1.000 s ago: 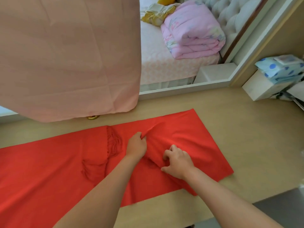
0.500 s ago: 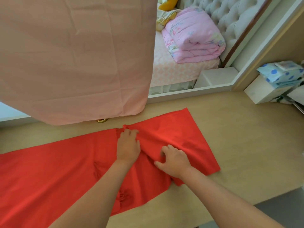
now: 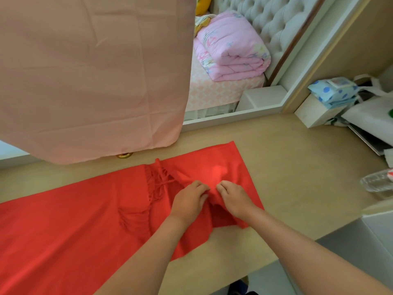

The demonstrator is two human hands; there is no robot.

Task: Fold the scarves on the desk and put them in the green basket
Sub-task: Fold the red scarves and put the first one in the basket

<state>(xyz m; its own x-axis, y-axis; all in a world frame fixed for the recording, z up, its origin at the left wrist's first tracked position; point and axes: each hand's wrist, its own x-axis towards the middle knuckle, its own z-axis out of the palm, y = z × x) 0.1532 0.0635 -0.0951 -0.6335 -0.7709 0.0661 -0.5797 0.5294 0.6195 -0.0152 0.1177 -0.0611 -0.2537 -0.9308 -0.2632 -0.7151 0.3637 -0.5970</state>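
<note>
Head view. Looks down on a red scarf [image 3: 63, 241] spread flat over the desk [image 3: 297, 177], reaching from the left side to about the middle, with its near side running out to the desk's front edge. Shows the right end of the scarf doubled back over itself, with the fringe [image 3: 158, 184] lying tangled on the red cloth just left of the hands.

Finds the left hand [image 3: 188, 202] and right hand [image 3: 234, 198] just beside each other on that doubled end, near the front edge. Both clenched on cloth: fingers curled, each pinching the same raised ridge of scarf that stands up between them, fingertips nearly touching. Forearms coming in over the front edge, the left one lying across the scarf.

Elsewhere: a pink cloth [image 3: 91, 71] hanging over the back left of the desk, hem low over the back edge, with a small gold ring [image 3: 124, 155] on the desk just under the hem. Behind the back edge, a bed with a folded quilt [image 3: 231, 50] against a tufted headboard [image 3: 265, 20]. Toward the back right corner, a white box [image 3: 314, 112] with a blue dotted pack [image 3: 333, 90] on top. At the right edge, a clear bottle [image 3: 376, 183] lying on its side, well apart from the scarf.
</note>
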